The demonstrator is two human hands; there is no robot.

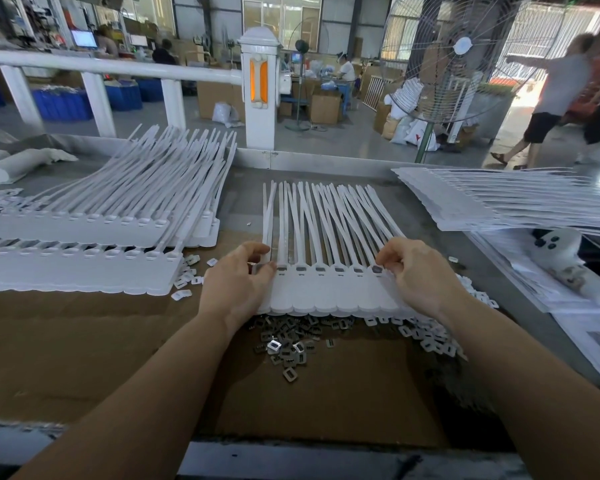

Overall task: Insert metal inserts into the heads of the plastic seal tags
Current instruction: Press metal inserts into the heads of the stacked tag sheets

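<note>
While my left hand [238, 282] curls over the left end of the strip of seal tags [329, 292], its fingers [257, 250] bend around the outermost strap and the thumb presses down beside the first head, so that hand grips the strip itself. My right hand [418, 271] mirrors it at the strip's right end, fingers [390, 263] pinched narrow on the last head, where a dark metal insert [377, 269] sits right at the fingertips. Between my two hands the row of heads [338, 270] runs left to right, each showing a dark slot. That row is the strip's long axis, lying crosswise in front of me. From the heads the white straps [326, 216] point away from me, fanning and crossing a little toward their tips. The flat scalloped tag ends point back toward me and overhang a loose pile of metal inserts [288, 341], which lies on brown cardboard [84, 341] on the counter [437, 258]. Right of that pile, near the strip's right end, are scattered white plastic caps [430, 337]. Left of the strip lie stacked strips [94, 237] of the same kind, straps also pointing away, and a further stack [516, 206] lies to its right.
</note>
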